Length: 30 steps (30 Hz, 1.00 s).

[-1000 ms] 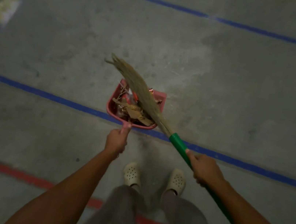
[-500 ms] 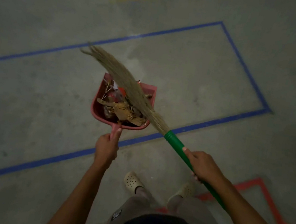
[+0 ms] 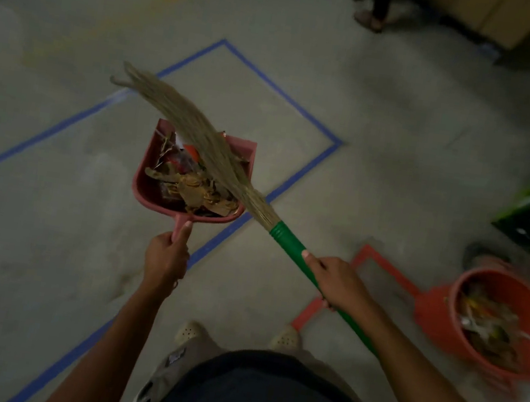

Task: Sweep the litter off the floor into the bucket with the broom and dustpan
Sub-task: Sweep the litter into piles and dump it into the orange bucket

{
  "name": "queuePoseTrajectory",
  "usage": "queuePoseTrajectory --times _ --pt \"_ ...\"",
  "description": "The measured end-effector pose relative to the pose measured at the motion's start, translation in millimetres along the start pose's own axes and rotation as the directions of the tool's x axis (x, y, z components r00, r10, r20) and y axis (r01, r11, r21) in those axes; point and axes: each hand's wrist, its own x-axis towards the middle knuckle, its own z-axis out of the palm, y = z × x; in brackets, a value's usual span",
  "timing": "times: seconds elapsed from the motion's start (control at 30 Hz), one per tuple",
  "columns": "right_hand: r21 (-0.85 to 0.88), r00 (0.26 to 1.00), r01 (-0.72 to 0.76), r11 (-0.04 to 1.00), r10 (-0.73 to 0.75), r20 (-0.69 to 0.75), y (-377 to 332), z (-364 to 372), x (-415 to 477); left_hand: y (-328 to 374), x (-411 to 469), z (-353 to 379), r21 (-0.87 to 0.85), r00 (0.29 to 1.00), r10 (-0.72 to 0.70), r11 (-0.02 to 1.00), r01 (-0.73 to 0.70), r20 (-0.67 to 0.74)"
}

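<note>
Full dustpan in L hand

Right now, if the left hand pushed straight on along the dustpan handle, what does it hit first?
The left hand already grips the dustpan handle, so the litter-filled pan leads. Beyond it, only the broom bristles lying over it, then bare floor; depth unclear.

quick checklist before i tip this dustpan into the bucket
1. Left hand gripping the dustpan handle: ok.
2. Litter sits inside the pan, nothing seen spilling: ok.
3. Broom bristles lie over the load, right hand on the green handle: ok.
4. Pan above the bucket: not ok, the bucket stands off to the right.
5. Room left in the bucket: cannot tell, it already holds litter and is blurred.
</note>
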Motion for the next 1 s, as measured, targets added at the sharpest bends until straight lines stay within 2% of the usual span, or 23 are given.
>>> queuePoseTrajectory --times 0.17,0.3,0.53,0.67,0.8,0.9,1.0 --pt "0.074 0.984 -0.088 0.993 0.099 -0.15 69.7 -50.6 -18.6 43.1 -13.0 91.1 0.062 0.984 0.082 0.994 -0.093 0.161" --pt "0.203 0.943 -0.16 0.966 0.21 -0.258 113.1 -74.4 -44.4 78.6 -20.2 156.4 0.104 0.931 0.166 0.972 -0.21 0.324" --pt "0.495 0.805 -0.261 0.829 0.47 -0.362 172.0 -103.3 -88.0 133.5 -43.5 280.6 0.122 0.74 0.242 0.908 -0.401 0.628" --pt "0.588 0.672 -0.27 0.763 0.586 -0.452 195.9 -123.7 -101.2 155.0 -54.1 352.8 0.13 0.625 0.238 0.865 -0.484 0.743" --pt "0.69 0.607 -0.246 0.681 0.663 -0.438 222.0 -131.5 -93.4 172.3 -62.4 416.0 0.126 0.506 0.213 0.823 -0.554 0.836" --pt "0.763 0.582 -0.307 0.569 0.746 -0.323 233.9 -135.9 -89.8 179.4 -64.9 459.0 0.123 0.42 0.181 0.789 -0.602 0.889" --pt "0.811 0.522 -0.346 0.471 0.815 -0.251 246.8 -132.3 -90.1 182.6 -71.6 501.2 0.145 0.344 0.113 0.755 -0.64 0.932"
